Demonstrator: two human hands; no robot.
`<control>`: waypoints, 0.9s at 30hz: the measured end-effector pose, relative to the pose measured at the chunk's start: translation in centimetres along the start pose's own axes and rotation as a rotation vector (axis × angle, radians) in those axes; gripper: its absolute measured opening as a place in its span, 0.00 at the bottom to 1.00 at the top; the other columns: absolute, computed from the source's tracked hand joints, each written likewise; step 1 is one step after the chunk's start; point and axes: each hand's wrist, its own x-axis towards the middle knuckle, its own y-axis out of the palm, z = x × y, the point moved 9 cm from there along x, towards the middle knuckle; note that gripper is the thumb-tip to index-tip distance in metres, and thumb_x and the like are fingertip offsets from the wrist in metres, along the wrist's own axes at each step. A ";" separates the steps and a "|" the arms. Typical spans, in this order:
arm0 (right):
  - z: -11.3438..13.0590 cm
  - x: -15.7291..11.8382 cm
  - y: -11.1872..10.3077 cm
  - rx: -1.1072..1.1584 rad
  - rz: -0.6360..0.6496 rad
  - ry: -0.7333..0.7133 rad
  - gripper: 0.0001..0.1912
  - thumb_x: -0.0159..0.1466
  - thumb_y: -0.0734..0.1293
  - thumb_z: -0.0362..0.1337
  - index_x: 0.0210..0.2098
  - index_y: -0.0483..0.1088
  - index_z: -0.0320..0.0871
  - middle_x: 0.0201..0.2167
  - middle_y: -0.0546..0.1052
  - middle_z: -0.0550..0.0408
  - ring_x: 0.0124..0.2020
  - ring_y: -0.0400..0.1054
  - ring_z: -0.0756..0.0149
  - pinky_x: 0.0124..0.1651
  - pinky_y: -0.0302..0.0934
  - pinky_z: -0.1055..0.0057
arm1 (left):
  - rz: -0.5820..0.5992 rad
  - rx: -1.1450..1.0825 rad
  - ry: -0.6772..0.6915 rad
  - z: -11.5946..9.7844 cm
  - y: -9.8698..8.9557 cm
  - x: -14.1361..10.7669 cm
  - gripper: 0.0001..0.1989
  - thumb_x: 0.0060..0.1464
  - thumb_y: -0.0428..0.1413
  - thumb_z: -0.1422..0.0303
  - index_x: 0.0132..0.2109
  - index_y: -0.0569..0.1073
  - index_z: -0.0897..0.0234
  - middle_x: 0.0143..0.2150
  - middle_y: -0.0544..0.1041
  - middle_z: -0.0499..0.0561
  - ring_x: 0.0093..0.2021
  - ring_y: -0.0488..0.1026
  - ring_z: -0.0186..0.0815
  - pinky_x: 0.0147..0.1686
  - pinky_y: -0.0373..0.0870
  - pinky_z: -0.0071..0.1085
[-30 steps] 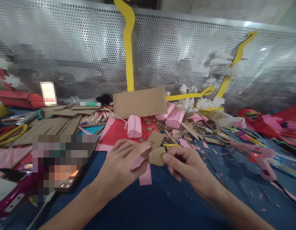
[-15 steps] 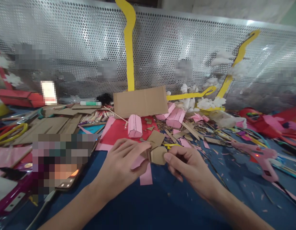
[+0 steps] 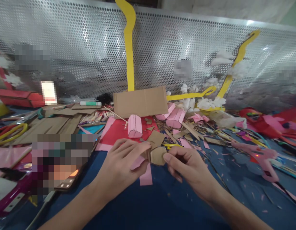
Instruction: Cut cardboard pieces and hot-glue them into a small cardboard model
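Between my hands is a small rounded cardboard piece (image 3: 158, 156), raised above the blue table. My left hand (image 3: 126, 159) is closed round a folded piece of pink paper (image 3: 137, 162) beside the cardboard; whether the two are joined is hidden by my fingers. My right hand (image 3: 185, 161) pinches the right edge of the cardboard between thumb and forefinger. Just behind lie another flat cardboard scrap (image 3: 156, 138) and a small pink paper box (image 3: 135, 126). A pink paper strip (image 3: 146, 175) shows beneath my left fingers.
A pink glue gun (image 3: 258, 156) with a lit orange light lies at right. A phone (image 3: 66, 183) and cardboard sheets (image 3: 46, 127) are at left. Behind stands a cardboard box (image 3: 140, 102) before a perforated metal panel (image 3: 157, 41). Scraps litter the middle.
Almost nothing differs. Both hands keep the same grip, and the cardboard piece stays in place.
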 end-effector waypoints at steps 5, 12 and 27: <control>-0.2 0.0 -0.1 -0.017 -0.015 0.008 0.24 0.66 0.71 0.53 0.23 0.68 0.43 0.17 0.67 0.62 0.15 0.56 0.76 0.20 0.50 0.74 | -0.009 0.005 0.007 -0.1 -0.1 -0.1 0.22 0.59 0.61 0.77 0.58 0.71 0.58 0.47 0.86 0.50 0.44 0.81 0.42 0.49 0.71 0.43; -0.4 0.0 0.0 -0.011 -0.019 0.007 0.24 0.67 0.71 0.53 0.24 0.68 0.43 0.18 0.67 0.62 0.15 0.55 0.77 0.20 0.49 0.74 | -0.004 0.008 0.010 -0.2 -0.2 -0.1 0.21 0.59 0.61 0.77 0.57 0.71 0.59 0.46 0.86 0.49 0.44 0.81 0.41 0.49 0.71 0.42; 0.1 -0.3 -0.2 -0.026 -0.030 -0.038 0.24 0.69 0.69 0.50 0.23 0.67 0.42 0.17 0.66 0.63 0.16 0.56 0.77 0.21 0.49 0.74 | -0.026 -0.001 0.010 -0.2 -0.4 0.0 0.20 0.59 0.61 0.77 0.58 0.72 0.60 0.48 0.86 0.50 0.44 0.81 0.41 0.49 0.71 0.42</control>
